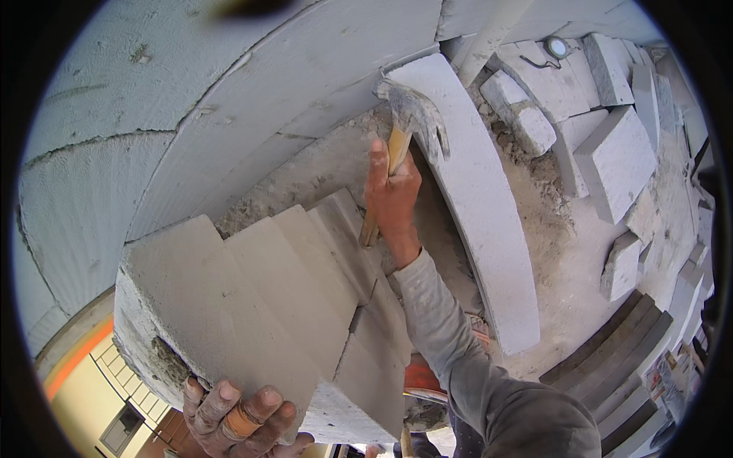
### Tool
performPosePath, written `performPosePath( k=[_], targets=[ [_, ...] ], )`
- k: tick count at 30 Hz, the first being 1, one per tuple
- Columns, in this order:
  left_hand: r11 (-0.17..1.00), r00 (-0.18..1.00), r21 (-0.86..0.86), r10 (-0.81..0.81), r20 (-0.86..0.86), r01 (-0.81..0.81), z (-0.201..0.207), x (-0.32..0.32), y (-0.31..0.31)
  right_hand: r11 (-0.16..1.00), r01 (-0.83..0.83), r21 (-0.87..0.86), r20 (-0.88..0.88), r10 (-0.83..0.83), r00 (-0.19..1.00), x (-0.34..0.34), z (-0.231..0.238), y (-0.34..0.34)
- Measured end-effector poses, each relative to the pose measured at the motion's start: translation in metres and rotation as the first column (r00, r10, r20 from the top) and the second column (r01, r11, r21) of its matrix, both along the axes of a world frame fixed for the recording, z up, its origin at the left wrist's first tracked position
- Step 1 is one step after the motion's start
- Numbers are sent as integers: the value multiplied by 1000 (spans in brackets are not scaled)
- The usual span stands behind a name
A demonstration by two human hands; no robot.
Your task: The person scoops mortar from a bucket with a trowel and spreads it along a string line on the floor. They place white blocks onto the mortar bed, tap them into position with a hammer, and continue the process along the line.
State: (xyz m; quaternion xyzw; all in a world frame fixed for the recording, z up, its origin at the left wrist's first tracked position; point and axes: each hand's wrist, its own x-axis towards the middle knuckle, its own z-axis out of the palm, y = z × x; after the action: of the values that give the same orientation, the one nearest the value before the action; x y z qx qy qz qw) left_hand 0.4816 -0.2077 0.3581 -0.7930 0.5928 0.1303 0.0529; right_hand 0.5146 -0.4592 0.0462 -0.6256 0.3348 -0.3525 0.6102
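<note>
Overhead, pale block wall (229, 99), dusty rubble floor, loose blocks (615, 164) at 2 o'clock. Right hand (391, 200) fisted tight round hammer (405, 126) handle, head up at 12. Left hand (237, 420) at 7, fingers curled on stepped block (252, 298) edge.

Lying at the lower right rim, just beside the dark planks (603, 359): printed bag (666, 382), possibly a flat sheet, pale with small red and dark patches. Being cut off partly by the picture's edge and bending with the fisheye; outline roughly oblong, print too blurred for telling more. Resting on the dusty floor, well apart from both hands.
</note>
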Motion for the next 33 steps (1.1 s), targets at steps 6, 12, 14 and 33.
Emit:
performPosePath(
  k=[6,12,14,33],
  targets=[
    [968,1000,-250,14,13,-11,-18,5,-17,976,-196,98,-200,212,956,-109,101,-27],
    [968,1000,-252,11,7,-9,-18,9,-18,972,-233,-31,-605,168,778,-232,120,-92],
    [965,999,-261,29,-24,-34,-20,9,-19,976,-205,-68,-682,104,724,-280,105,-104],
    [265,-252,471,579,-776,-841,-266,-227,-224,905,-176,388,-700,414,582,-400,43,-144]
  ],
)
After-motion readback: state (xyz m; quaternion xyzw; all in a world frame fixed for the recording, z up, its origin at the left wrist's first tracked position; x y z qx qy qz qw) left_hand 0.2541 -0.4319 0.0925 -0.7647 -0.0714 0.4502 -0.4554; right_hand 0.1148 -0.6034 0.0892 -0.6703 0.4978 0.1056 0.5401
